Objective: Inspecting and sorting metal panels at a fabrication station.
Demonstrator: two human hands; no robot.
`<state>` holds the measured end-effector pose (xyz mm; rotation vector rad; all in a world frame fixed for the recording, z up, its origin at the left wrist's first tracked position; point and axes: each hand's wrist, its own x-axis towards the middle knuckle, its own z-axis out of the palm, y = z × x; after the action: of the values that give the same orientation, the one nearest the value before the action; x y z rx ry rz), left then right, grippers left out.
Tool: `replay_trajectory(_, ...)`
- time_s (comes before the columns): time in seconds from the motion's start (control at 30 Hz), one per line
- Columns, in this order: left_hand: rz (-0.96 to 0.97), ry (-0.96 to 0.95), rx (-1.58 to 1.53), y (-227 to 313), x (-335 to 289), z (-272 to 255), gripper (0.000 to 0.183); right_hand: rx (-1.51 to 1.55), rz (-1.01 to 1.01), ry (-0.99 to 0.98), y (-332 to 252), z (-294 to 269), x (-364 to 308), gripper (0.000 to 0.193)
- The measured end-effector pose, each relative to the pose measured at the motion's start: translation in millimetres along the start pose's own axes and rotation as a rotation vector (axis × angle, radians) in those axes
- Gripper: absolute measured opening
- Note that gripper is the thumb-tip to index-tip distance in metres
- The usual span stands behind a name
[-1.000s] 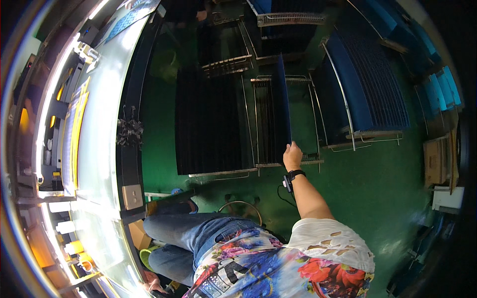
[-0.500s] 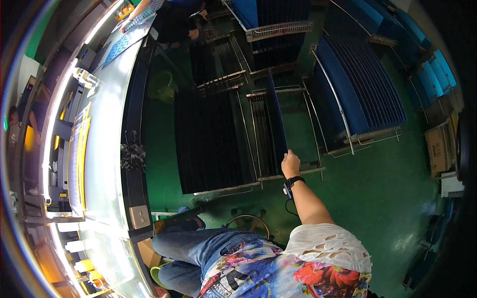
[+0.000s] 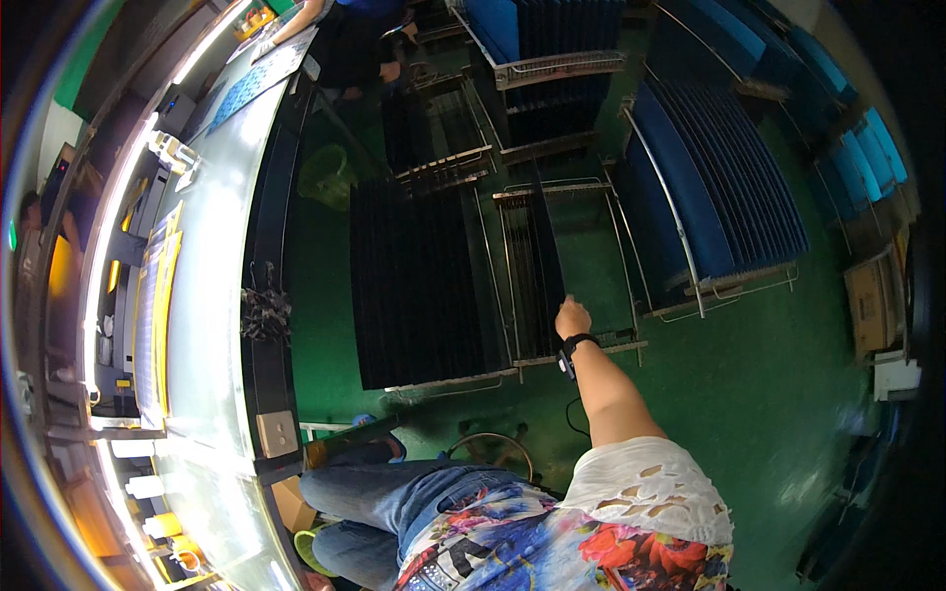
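My right hand (image 3: 574,317), a watch-like band on its wrist, is stretched out over a low metal rack (image 3: 619,347). Its fingers are closed on the near edge of a thin dark panel (image 3: 550,241), which stands upright in the rack. More dark panels stand close on the left side of that rack. Just left of it, a fuller rack holds a dense row of dark panels (image 3: 424,286). At the lower edge beside the bench, a small dim skin-toned patch may be my left hand (image 3: 319,580); its fingers cannot be made out.
A brightly lit glass-topped bench (image 3: 212,246) runs along my left. Racks of blue panels (image 3: 729,177) stand to the right and at the back. Another person's arm (image 3: 296,25) reaches over the bench's far end. A green basket (image 3: 325,175) and a wheeled base (image 3: 493,448) are on the floor.
My right hand has shifted slightly left, and the panel in it has moved left toward the other panels in the rack. The view has dropped a little.
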<state>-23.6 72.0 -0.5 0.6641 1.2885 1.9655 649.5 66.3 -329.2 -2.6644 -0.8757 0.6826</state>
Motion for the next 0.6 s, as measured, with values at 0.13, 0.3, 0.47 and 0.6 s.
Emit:
replay_trajectory(0.13, 0.016, -0.03, 0.008, -7, 2, 0, 0.059, -0.064, -0.015, -0.107, 23, -8, 7, 0.025)
replay_trajectory(0.3, 0.038, -0.037, 0.003, -26, -8, -7, 0.058, 0.054, -0.288, 0.729, 35, -179, 55, 0.013)
replay_trajectory(0.47, 0.058, 0.012, -0.009, -46, -37, -34, 0.057, -0.317, -0.059, 0.922, 90, -281, 89, 0.028)
replay_trajectory(0.6, 0.109, 0.087, -0.004, -57, -82, -63, 0.057, -0.367, 0.083, 0.809, 100, -285, 94, 0.02)
